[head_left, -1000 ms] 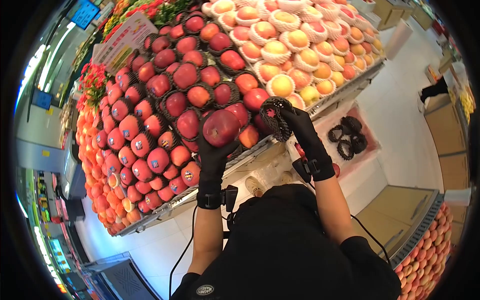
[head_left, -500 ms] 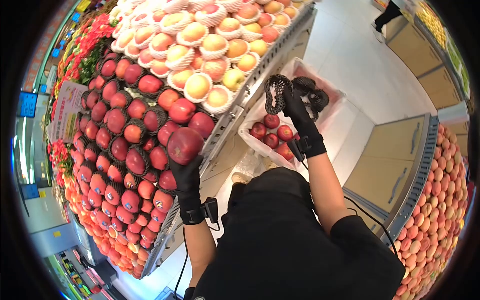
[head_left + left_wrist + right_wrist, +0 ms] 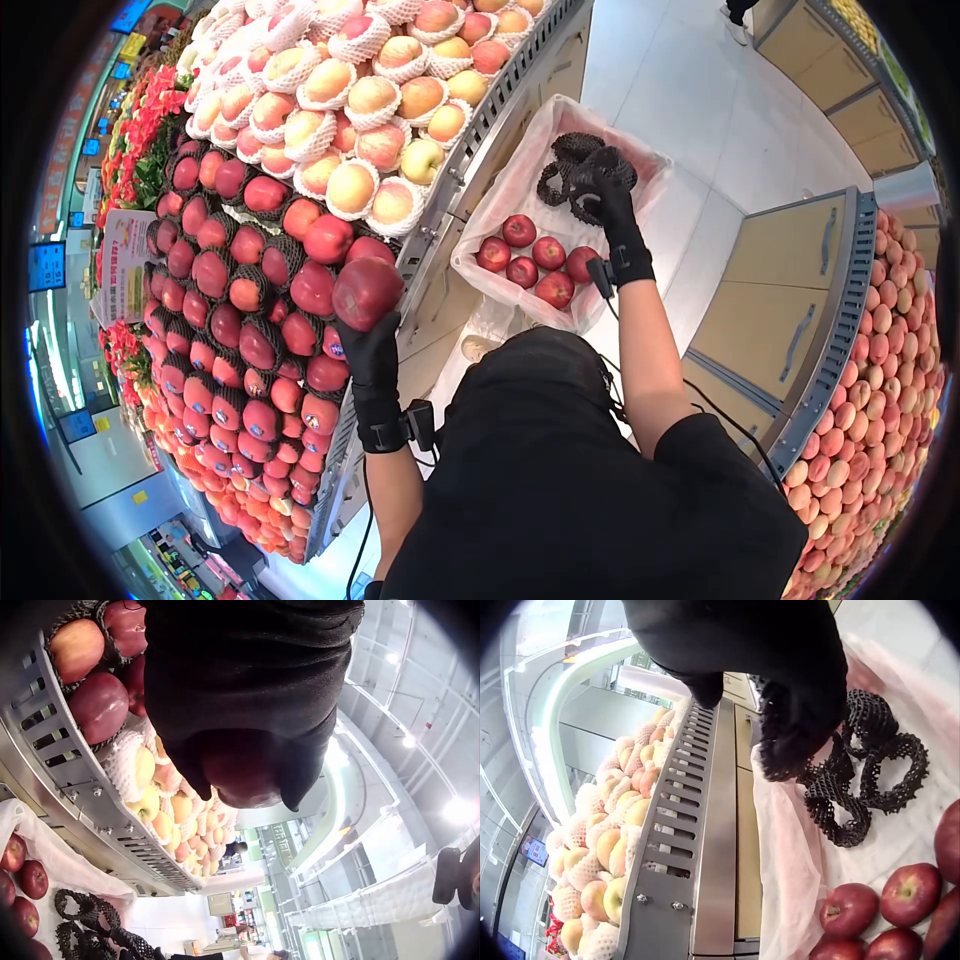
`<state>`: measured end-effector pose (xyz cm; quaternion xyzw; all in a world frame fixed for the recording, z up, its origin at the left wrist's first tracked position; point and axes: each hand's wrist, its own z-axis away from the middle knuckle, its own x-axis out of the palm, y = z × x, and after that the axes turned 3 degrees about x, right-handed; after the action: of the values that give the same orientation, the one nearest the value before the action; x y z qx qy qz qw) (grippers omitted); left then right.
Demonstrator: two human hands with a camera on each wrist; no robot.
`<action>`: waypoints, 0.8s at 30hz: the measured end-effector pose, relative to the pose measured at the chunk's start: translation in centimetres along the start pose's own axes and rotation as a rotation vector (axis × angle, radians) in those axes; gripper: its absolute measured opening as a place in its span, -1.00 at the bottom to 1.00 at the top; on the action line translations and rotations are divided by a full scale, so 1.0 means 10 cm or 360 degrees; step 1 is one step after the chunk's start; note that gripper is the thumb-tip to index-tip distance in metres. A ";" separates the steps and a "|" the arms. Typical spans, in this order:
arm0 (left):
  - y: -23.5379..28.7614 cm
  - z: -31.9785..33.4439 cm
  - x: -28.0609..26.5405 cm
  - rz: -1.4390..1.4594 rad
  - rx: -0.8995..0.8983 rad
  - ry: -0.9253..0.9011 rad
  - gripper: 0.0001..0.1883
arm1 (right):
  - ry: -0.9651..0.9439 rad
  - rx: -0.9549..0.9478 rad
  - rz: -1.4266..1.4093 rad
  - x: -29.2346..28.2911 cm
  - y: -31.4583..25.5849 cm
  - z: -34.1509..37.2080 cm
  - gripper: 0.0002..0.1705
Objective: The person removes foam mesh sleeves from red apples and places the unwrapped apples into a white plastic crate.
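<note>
In the head view a large dark red apple (image 3: 368, 292) sits in my gloved left hand (image 3: 372, 365), close beside the edge of the apple display. The left wrist view shows the same apple (image 3: 244, 771) between thumb and fingers. My gloved right hand (image 3: 617, 215) is over the far part of a lined crate (image 3: 478, 262), holding a black foam net (image 3: 612, 168). More black foam nets (image 3: 552, 185) lie close by in the crate. In the right wrist view the held net (image 3: 766, 754) shows at the fingers, partly hidden by the glove. Several red apples (image 3: 550, 252) lie at the crate's near end.
Netted red apples (image 3: 228, 325) are stacked on the left display, with white-netted fruit (image 3: 372, 95) beyond them. The display's slotted metal edge (image 3: 440, 190) runs between stack and crate. A second fruit stand (image 3: 865, 400) with cabinets (image 3: 770, 290) stands at the right.
The view has turned right, towards the crate. My right hand has carried the foam net from beside the display to the other nets in the crate. My left hand still holds the apple.
</note>
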<state>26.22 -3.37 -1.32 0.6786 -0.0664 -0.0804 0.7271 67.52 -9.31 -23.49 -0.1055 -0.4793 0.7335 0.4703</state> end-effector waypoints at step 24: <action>-0.33 0.02 0.65 -0.0508 0.0219 -0.0213 -0.25 | -0.1695 -0.0263 0.1186 1.46 -0.42 1.41 -0.36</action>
<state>32.41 -5.13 -4.69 0.7218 -0.0114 -0.2349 0.6510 53.65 -5.92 -8.47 0.0773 -0.6326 0.7601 -0.1266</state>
